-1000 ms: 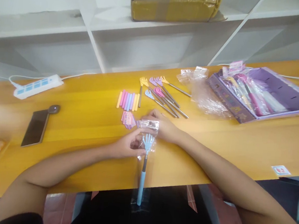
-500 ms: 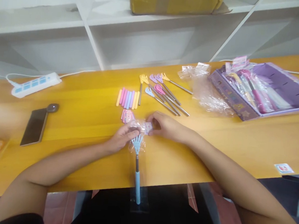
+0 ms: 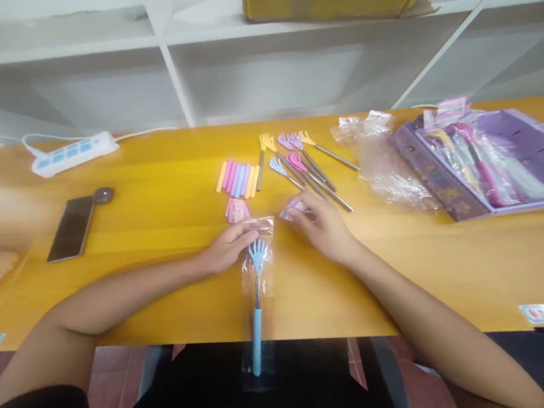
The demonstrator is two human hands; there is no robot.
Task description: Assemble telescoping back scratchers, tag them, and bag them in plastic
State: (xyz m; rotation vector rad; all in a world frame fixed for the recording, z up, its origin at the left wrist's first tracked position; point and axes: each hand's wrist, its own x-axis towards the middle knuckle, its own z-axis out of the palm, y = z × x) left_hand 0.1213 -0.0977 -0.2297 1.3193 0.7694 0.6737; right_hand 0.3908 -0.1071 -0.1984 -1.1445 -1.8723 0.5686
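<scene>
A light blue back scratcher lies inside a clear plastic bag, its handle end reaching past the table's front edge. My left hand pinches the bag near its top, beside the scratcher's claw. Up and to the right, my right hand holds a small purple-and-white card between thumb and fingers, apart from the bag. Just beyond my left hand sits a small stack of pink cards. Pastel handle tubes line up behind that stack.
Several loose scratcher heads on metal rods lie past my right hand. Clear empty bags are piled beside a purple box holding bagged scratchers. At left are a power strip, a phone and a dark rounded object.
My right hand has moved up and away from the bag with the small card. My left hand keeps its hold on the bag, whose top now shows flatter.
</scene>
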